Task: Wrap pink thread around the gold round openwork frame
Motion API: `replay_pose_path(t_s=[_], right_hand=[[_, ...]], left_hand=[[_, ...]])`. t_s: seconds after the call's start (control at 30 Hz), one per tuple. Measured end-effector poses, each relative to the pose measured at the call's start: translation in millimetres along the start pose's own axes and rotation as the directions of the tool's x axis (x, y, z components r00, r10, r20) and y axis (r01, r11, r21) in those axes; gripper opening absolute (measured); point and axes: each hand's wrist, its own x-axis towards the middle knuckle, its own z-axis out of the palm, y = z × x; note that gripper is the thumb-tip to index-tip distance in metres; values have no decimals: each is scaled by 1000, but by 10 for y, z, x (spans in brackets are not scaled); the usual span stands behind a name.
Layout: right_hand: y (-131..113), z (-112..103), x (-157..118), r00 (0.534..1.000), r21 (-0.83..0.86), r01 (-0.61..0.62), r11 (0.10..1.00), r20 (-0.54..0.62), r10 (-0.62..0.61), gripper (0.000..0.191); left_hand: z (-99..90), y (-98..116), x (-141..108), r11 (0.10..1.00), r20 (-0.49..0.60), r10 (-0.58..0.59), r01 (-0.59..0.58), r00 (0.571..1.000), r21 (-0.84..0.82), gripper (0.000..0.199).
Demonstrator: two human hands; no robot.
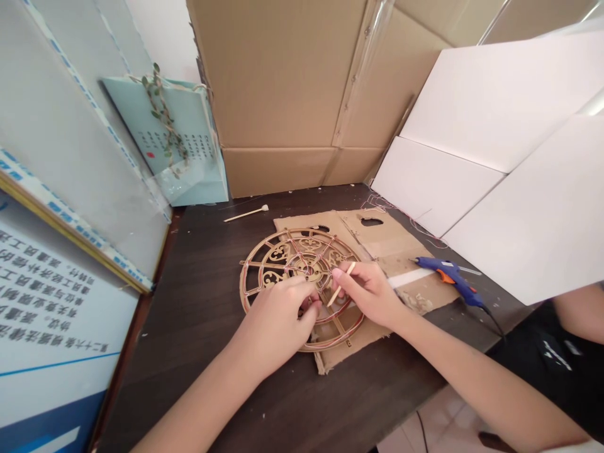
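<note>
A round openwork wooden frame [242, 291] with rings, spokes and scroll ornaments lies on a flat cardboard piece and the table. Reddish and whitish wire or cord runs along its rings. My right hand [370, 290] pinches a short pale wooden stick [341, 284] over the right half of the frame, its lower end slanting down to the left. At the frame's centre front is my left hand [287, 311], fingers curled and pressed together against it. Whatever those fingertips hold is hidden or too small to name.
A blue hot glue gun [448, 275] with an orange trigger rests right of the frame, partly on the cardboard sheet [396, 236]. Another wooden stick [246, 214] with a whitish tip lies behind. Loose thin wire [415, 223] trails by white boards. A light-blue paper bag [189, 170] stands back left.
</note>
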Motion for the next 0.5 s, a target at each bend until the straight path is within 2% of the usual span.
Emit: replay_pose_path(t_s=[0.17,0.5], right_hand=[[-9,-4,5,1000,62,-18,998,-10,18,46],[-52,-11,18,1000,132,-31,991,6,31,53]], left_hand=[[16,-22,-3,1000,-19,23,-22,1000,14,23],[52,0,-17,999,11,41,-41,999,-7,13]])
